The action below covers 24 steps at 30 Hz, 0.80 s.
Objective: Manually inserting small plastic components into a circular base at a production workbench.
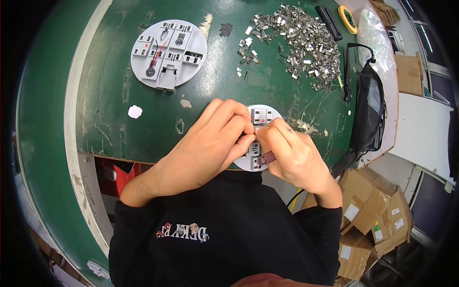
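At the table's near edge lies a round light-grey plastic disc [244, 163] with raised slotted blocks and a small red dot. Both hands are over it and cover its middle. My left hand [217, 136] is closed in a pinch at the disc; whatever is between its fingertips is hidden. My right hand [291, 153] is closed around a screwdriver-like tool [266, 158] with a dark maroon handle, whose tip I cannot see. The fingertips of the two hands nearly meet. Farther left sits a second grey disc [193, 76], with red and black wires and a round black part.
A heap of small metal clips [311, 48] spreads at the far right of the green table [105, 115]. Beyond it are a black oblong object [328, 23] and a yellow tape roll [347, 19]. A black mesh bag [369, 110] hangs along the right edge; cardboard boxes [370, 205] stand below.
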### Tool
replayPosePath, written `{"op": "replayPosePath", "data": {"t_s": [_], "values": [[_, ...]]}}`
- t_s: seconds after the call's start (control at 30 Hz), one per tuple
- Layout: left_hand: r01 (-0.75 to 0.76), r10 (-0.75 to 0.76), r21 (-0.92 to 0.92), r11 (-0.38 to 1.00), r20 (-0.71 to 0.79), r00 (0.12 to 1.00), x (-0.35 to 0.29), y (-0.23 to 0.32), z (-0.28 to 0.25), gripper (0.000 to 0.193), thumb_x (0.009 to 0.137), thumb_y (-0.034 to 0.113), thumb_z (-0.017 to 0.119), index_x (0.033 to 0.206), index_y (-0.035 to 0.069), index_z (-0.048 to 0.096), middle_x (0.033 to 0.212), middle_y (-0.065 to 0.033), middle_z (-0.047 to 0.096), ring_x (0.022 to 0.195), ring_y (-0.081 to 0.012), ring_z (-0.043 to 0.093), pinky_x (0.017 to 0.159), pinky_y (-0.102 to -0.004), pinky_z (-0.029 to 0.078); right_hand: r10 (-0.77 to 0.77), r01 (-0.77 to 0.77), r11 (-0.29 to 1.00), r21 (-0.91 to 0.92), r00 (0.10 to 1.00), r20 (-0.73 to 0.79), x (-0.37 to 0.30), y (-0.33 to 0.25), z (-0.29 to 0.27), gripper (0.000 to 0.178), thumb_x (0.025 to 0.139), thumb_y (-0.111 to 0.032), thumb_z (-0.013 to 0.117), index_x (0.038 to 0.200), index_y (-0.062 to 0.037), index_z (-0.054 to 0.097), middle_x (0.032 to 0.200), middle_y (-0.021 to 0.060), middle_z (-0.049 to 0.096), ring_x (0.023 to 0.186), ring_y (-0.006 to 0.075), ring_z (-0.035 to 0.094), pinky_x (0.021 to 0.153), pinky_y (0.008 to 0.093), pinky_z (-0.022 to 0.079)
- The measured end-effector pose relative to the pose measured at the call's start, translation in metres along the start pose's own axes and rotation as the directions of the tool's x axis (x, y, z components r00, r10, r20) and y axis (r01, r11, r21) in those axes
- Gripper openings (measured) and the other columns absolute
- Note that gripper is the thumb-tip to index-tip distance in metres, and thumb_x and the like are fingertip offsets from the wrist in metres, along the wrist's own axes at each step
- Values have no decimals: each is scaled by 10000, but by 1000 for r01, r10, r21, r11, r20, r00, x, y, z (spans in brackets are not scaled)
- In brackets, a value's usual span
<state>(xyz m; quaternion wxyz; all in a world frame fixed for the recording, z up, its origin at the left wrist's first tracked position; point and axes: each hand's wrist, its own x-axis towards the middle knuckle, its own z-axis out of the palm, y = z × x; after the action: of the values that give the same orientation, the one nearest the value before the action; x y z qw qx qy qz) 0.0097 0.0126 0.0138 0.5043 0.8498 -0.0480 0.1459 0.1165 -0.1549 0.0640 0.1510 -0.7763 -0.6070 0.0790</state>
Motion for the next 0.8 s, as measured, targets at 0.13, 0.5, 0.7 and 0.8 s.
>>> {"op": "replayPosePath", "data": {"t_s": [0.13,0.5,0.7,0.8], "values": [[21,-21,-23,1000,6,1000,0,-1,0,175,826,5,673,973,48,588,1103,-70,557,951,-223,508,821,-307,441,56,-39,983,177,994,-94,-1,4,1,214,749,93,682,925,12,594,820,86,589,584,208,517,503,295,428],[-12,12,-13,1000,22,1000,-2,-4,0,222,824,23,686,1026,46,595,1139,-76,561,983,-227,510,844,-307,441,-56,63,996,61,992,-109,-3,12,10,231,721,108,711,900,2,610,779,82,601,554,180,489,479,291,397],[7,-8,32,999,36,999,-12,4,2,573,777,182,765,1261,-7,524,1322,-144,498,1084,-278,475,921,-353,422,259,22,623,782,938,-232,10,8,-6,156,857,-24,644,742,-59,545,637,50,524,483,126,373,451,263,350],[-30,8,196,980,112,994,-9,9,4,822,739,290,790,1379,-70,418,1419,-206,413,1135,-317,432,954,-391,391,409,317,-96,944,877,-253,24,5,-1,315,945,-131,562,648,-101,462,558,22,449,460,95,289,442,248,328]]}}
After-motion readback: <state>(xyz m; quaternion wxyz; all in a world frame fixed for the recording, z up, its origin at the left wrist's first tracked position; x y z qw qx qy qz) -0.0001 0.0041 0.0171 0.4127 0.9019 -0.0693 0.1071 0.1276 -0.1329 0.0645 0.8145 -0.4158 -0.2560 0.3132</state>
